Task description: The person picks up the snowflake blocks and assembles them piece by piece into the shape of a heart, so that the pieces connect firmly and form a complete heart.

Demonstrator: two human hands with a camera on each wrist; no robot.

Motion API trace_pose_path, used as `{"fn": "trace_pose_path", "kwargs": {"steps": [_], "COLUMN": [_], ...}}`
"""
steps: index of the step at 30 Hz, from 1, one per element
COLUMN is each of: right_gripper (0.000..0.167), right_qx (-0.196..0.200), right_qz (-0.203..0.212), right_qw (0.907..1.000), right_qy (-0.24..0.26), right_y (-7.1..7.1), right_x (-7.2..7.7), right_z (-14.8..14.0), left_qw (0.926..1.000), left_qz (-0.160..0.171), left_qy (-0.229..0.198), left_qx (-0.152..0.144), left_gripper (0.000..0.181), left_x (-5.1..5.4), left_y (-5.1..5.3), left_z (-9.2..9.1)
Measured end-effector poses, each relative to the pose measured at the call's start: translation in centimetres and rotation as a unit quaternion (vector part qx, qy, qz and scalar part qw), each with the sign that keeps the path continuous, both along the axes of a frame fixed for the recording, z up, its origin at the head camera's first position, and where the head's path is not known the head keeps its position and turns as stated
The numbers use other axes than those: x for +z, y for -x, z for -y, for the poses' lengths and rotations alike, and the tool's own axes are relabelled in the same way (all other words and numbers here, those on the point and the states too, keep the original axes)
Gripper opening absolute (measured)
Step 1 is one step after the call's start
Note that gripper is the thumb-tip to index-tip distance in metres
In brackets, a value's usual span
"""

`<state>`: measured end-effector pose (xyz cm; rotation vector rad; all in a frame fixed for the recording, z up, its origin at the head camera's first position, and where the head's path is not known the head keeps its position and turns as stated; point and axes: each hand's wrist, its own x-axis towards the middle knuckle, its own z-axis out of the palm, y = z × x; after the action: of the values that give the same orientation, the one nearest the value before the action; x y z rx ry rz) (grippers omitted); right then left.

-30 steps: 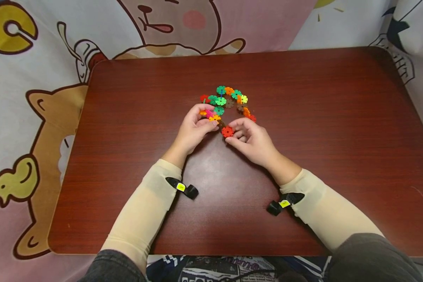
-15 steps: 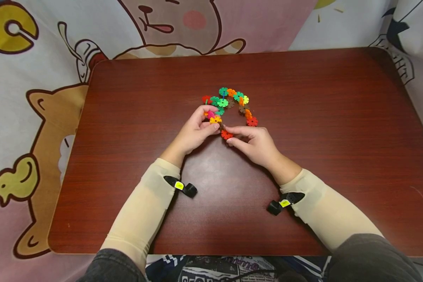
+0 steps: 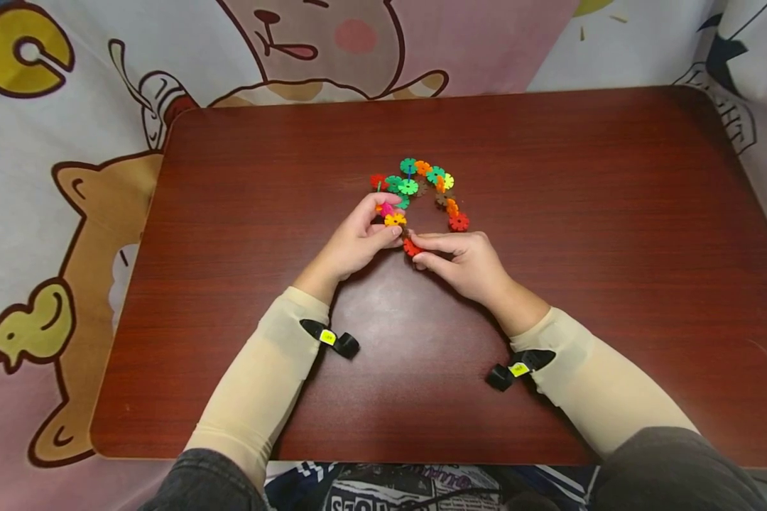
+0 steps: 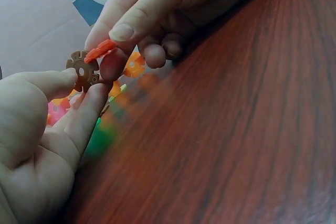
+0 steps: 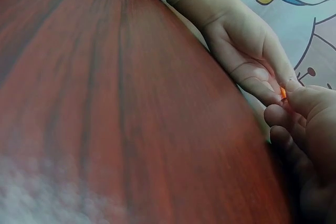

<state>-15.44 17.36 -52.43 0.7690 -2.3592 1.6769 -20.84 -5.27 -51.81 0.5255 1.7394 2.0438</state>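
A chain of notched, flower-shaped plastic discs (image 3: 408,187) curves over the table in green, orange, yellow, brown, pink and red. My left hand (image 3: 351,245) pinches a brown disc (image 4: 82,71) of the chain between thumb and finger, with a yellow-orange disc (image 3: 395,221) and a pink disc (image 3: 385,209) beside it. Between the thumb and forefinger of my right hand (image 3: 466,261) is a red disc (image 4: 101,51), tilted nearly edge-on against the brown disc's notched rim. How deep the two discs interlock cannot be told. In the right wrist view, fingers hide most of both pieces.
Another red disc (image 3: 459,222) ends the chain's right branch, just beyond my right hand. The brown wooden table (image 3: 613,213) has rounded corners. A cartoon-printed cloth (image 3: 486,42) hangs behind and to the left of it.
My right hand has turned the red disc from facing up to a more edge-on tilt. Both hands and the chain have shifted slightly toward the person and to the right.
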Motion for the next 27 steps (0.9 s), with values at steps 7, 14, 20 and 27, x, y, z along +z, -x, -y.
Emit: {"fn": "trace_pose_path", "kwargs": {"steps": [7,14,20,27], "right_gripper": [0.034,0.034,0.034,0.032], "right_qx": [0.043,0.04,0.03,-0.02], "right_qz": [0.057,0.036,0.022,0.004], "right_qw": [0.9949,0.996,0.9972,0.9993], "right_qy": [0.071,0.071,0.065,0.03], "right_y": [-0.14,-0.21,-0.19,0.21], "right_x": [-0.11,-0.05,-0.15,-0.09], "right_z": [0.2,0.3,0.29,0.23], "left_qw": [0.9995,0.999,0.9992,0.9989], "left_qz": [0.024,0.035,0.033,0.034], "left_qy": [-0.021,-0.027,-0.02,-0.021], "left_qx": [0.003,0.0,0.001,0.022], "left_gripper": [0.05,0.052,0.051,0.049], "left_x": [0.09,0.41,0.36,0.3], "left_y": [-0.13,-0.42,-0.44,-0.22], "left_z": [0.07,0.06,-0.06,-0.11]}}
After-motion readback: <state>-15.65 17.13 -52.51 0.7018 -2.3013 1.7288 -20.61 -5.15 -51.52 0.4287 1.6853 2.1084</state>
